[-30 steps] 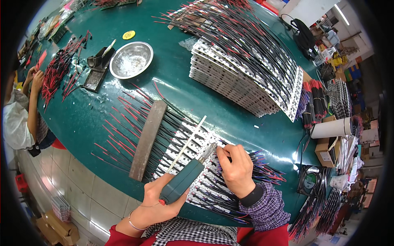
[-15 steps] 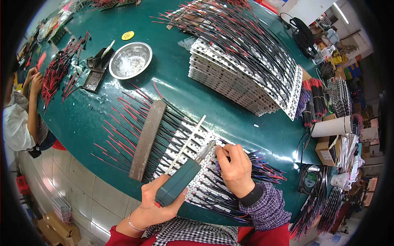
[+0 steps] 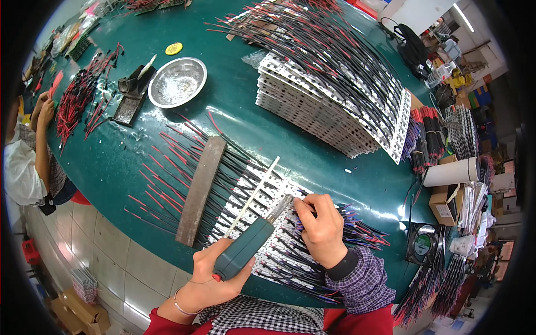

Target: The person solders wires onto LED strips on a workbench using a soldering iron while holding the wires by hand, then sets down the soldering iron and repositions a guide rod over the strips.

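In my left hand (image 3: 215, 268) is a thick green-handled soldering iron (image 3: 245, 248), slanting up and right. Its crusted metal tip lies over the white perforated circuit board panel (image 3: 268, 268), beside my right fingertips. My right hand (image 3: 321, 229) is closed in a pinch at the panel's upper edge, among dark wires; what lies between the fingertips is hidden. Black and red wires (image 3: 167, 187) fan out to the left, purple and black wires (image 3: 357, 229) to the right. A brown bar (image 3: 201, 192) presses across the left wires, and a thin pale strip (image 3: 254, 195) crosses the panel.
Beyond the panel stands a tall stack of white panels (image 3: 312, 120) topped with wires. A metal bowl (image 3: 177, 82), a dark metal stand (image 3: 131, 92) and a yellow round disc (image 3: 174, 48) sit far left. Another person (image 3: 33, 162) handles red wires there. Right: a white roll (image 3: 452, 172).
My right hand and the iron have shifted very slightly, with the tip still at the right fingertips. The other person's hands have moved a little to the left.
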Demonstrator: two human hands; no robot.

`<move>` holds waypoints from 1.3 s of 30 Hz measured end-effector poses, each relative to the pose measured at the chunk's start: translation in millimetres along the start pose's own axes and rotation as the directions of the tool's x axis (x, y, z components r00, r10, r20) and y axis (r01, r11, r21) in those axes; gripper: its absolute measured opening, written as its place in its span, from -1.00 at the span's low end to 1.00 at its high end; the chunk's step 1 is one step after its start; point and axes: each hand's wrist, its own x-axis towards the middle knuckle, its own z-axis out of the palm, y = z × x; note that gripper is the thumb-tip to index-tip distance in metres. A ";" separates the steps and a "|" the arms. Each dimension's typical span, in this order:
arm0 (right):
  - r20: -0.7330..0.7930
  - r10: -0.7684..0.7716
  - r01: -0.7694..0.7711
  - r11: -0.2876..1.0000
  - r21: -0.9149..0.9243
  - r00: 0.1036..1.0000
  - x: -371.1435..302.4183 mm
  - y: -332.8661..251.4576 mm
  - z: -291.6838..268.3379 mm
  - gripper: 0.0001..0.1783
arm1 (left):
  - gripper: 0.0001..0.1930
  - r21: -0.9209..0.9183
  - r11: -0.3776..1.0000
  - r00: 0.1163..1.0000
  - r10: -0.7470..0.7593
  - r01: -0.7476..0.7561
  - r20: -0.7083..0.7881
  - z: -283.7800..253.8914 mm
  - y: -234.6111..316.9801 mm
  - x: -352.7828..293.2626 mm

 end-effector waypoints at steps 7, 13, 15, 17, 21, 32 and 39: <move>-0.005 -0.017 0.017 1.000 -0.001 1.000 -0.3 0.7 2.0 -0.66 | -0.76 -0.017 0.999 0.999 -0.032 0.032 -0.002 0.7 2.1 -1.2; 0.007 -0.049 0.050 0.998 -0.025 0.999 0.1 1.8 2.1 -0.67 | -0.74 0.034 0.996 0.994 -0.088 0.085 0.072 -4.9 10.5 2.3; 0.009 -0.051 0.052 0.998 -0.025 0.999 0.2 2.4 2.5 -0.66 | -0.73 0.025 0.996 0.993 -0.090 0.088 0.072 -5.2 11.2 2.0; 0.013 -0.053 0.053 0.998 -0.026 0.999 0.2 2.6 2.1 -0.66 | -0.73 0.038 0.995 0.993 -0.093 0.090 0.076 -5.3 10.3 0.9; 0.018 -0.054 0.054 0.998 -0.017 0.998 2.0 2.4 1.4 -0.67 | -0.80 -0.015 0.994 0.994 -0.104 0.104 0.027 -1.9 10.8 0.0; 0.055 -0.052 0.054 0.998 -0.029 0.997 2.4 3.1 -6.5 -0.67 | -0.78 -0.127 0.992 0.995 -0.004 -0.009 -0.104 -4.3 7.0 -3.3; 0.112 0.085 -0.072 0.991 -0.113 0.990 9.8 -24.6 -63.8 -0.37 | -0.79 -0.283 0.942 0.966 -0.225 0.181 -0.130 -7.7 6.5 -13.2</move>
